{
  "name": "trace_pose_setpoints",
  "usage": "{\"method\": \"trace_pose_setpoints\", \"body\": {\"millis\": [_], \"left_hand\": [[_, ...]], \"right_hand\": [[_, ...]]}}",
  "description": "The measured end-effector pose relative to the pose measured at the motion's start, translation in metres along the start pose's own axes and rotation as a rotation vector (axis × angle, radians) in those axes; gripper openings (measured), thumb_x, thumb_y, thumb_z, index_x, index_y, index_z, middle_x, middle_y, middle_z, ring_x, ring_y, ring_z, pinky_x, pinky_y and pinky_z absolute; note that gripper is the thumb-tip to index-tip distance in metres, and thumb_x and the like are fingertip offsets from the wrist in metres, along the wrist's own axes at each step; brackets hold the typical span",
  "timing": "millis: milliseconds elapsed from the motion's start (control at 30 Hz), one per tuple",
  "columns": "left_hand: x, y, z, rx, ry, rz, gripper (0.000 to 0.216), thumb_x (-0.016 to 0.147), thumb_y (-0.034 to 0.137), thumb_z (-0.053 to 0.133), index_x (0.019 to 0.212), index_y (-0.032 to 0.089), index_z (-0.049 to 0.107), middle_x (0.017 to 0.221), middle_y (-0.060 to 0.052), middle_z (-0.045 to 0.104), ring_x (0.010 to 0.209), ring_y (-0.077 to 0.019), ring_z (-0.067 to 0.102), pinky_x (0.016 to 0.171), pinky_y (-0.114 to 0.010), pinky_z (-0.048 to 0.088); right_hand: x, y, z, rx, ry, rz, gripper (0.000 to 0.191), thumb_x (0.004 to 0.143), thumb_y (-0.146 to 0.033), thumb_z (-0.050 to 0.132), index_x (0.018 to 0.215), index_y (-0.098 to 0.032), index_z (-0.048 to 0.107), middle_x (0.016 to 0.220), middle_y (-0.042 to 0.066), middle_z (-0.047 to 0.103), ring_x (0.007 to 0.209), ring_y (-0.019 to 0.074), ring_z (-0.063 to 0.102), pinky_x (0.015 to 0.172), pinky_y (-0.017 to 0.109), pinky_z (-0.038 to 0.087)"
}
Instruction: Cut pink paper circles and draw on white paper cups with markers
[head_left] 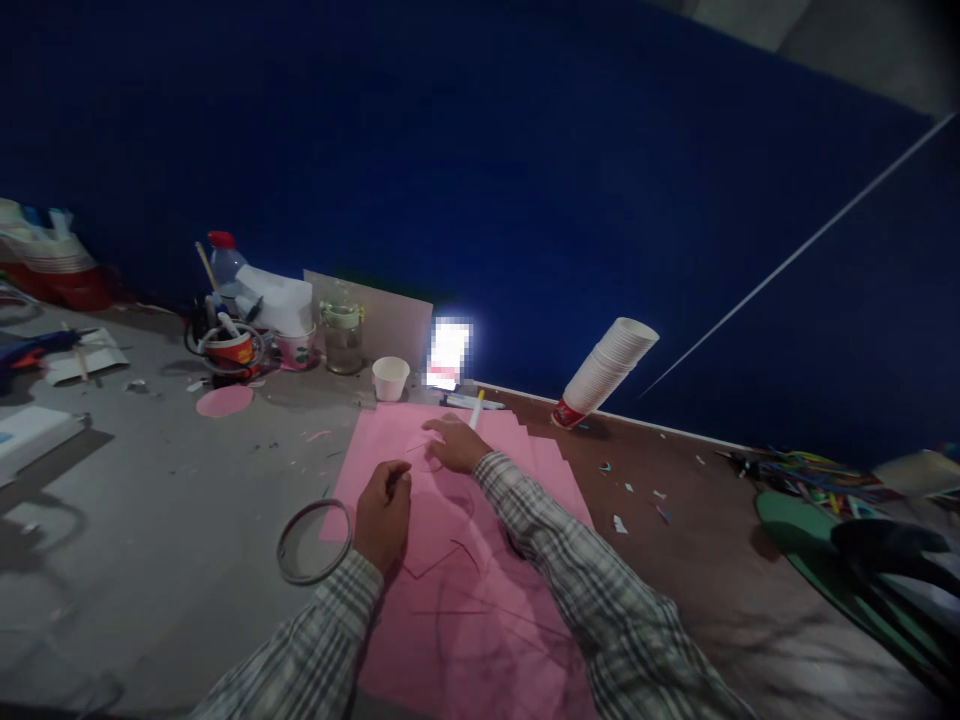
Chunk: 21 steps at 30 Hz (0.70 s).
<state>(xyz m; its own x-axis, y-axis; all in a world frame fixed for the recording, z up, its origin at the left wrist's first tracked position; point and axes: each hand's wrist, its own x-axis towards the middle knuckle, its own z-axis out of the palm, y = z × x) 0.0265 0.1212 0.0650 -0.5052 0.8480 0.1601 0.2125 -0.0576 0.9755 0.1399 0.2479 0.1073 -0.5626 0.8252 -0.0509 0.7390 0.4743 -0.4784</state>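
Note:
My left hand (383, 515) rests on the left part of the pink paper sheets (517, 590), its fingers curled loosely with nothing seen in them. Beside its wrist lies a thin grey ring (282, 548). Farther up the sheets is my right hand (454, 446), fingers stretched out to the left over the paper. Faint curved and straight dark lines mark the pink surface. Just behind my right hand, a white pen with a yellow end (477, 410) lies slanted, its lower end hidden by the hand.
A lit, blurred screen (450, 352) stands past the paper. Left of it are a white paper cup (391, 380), a glass jar (343, 340) and a cup of tools (229, 352). A stack of paper cups (606, 370) leans on the right. Scissors-like black handles (892, 550) lie far right.

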Motion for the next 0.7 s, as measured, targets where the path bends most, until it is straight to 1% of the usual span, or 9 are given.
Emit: {"method": "trace_pose_setpoints", "body": {"millis": [100, 167, 267, 367, 467, 600, 700], "left_hand": [[0.001, 0.000, -0.001, -0.003, 0.002, 0.017, 0.018, 0.080, 0.035, 0.054, 0.088, 0.021, 0.061, 0.082, -0.004, 0.066, 0.077, -0.0208, 0.062, 0.073, -0.033, 0.049], [0.001, 0.000, 0.000, -0.007, 0.006, 0.014, 0.018, 0.079, 0.035, 0.054, 0.088, 0.021, 0.061, 0.082, -0.004, 0.066, 0.077, -0.0206, 0.062, 0.073, -0.032, 0.049], [0.001, 0.001, 0.000, -0.005, 0.007, 0.021, 0.017, 0.079, 0.034, 0.055, 0.088, 0.022, 0.062, 0.082, -0.003, 0.067, 0.078, -0.0210, 0.062, 0.074, -0.033, 0.049], [0.000, -0.001, 0.001, 0.014, -0.001, 0.028, 0.016, 0.079, 0.033, 0.054, 0.088, 0.022, 0.062, 0.083, -0.004, 0.067, 0.079, -0.0214, 0.062, 0.074, -0.033, 0.049], [-0.002, -0.003, 0.002, 0.012, -0.008, 0.019, 0.017, 0.081, 0.033, 0.054, 0.090, 0.021, 0.062, 0.083, -0.004, 0.067, 0.079, -0.0214, 0.062, 0.074, -0.033, 0.049], [-0.006, -0.004, 0.005, -0.029, -0.011, -0.009, 0.017, 0.082, 0.032, 0.054, 0.092, 0.021, 0.062, 0.083, -0.003, 0.066, 0.078, -0.0206, 0.061, 0.072, -0.032, 0.049], [-0.008, -0.003, 0.007, -0.065, -0.022, -0.032, 0.017, 0.082, 0.032, 0.053, 0.091, 0.020, 0.061, 0.081, -0.003, 0.065, 0.074, -0.0193, 0.060, 0.068, -0.031, 0.048]], "right_hand": [[-0.003, -0.001, 0.008, -0.070, -0.012, -0.011, 0.042, 0.084, -0.015, 0.058, 0.125, -0.019, 0.062, 0.118, 0.011, 0.057, 0.111, 0.0230, 0.056, 0.096, 0.034, 0.044], [-0.004, -0.002, 0.011, -0.108, -0.015, -0.014, 0.043, 0.084, -0.015, 0.057, 0.127, -0.020, 0.062, 0.119, 0.011, 0.057, 0.108, 0.0226, 0.058, 0.093, 0.033, 0.045], [-0.003, -0.004, 0.012, -0.154, -0.007, -0.021, 0.040, 0.086, -0.018, 0.056, 0.125, -0.020, 0.063, 0.117, 0.011, 0.058, 0.103, 0.0230, 0.060, 0.090, 0.033, 0.047], [0.001, -0.007, 0.008, -0.188, 0.029, -0.013, 0.035, 0.087, -0.021, 0.056, 0.121, -0.017, 0.065, 0.114, 0.013, 0.061, 0.106, 0.0248, 0.059, 0.092, 0.035, 0.047], [0.012, -0.011, -0.003, -0.209, 0.096, -0.004, 0.033, 0.091, -0.023, 0.052, 0.121, -0.015, 0.064, 0.118, 0.014, 0.060, 0.108, 0.0261, 0.059, 0.095, 0.037, 0.046], [0.036, -0.020, -0.016, -0.218, 0.177, -0.063, 0.038, 0.096, -0.019, 0.039, 0.130, -0.015, 0.055, 0.134, 0.016, 0.050, 0.112, 0.0252, 0.057, 0.094, 0.037, 0.048], [0.058, -0.029, -0.016, -0.215, 0.173, -0.150, 0.044, 0.094, -0.016, 0.041, 0.137, -0.019, 0.048, 0.148, 0.013, 0.038, 0.116, 0.0258, 0.056, 0.092, 0.038, 0.049]]}}
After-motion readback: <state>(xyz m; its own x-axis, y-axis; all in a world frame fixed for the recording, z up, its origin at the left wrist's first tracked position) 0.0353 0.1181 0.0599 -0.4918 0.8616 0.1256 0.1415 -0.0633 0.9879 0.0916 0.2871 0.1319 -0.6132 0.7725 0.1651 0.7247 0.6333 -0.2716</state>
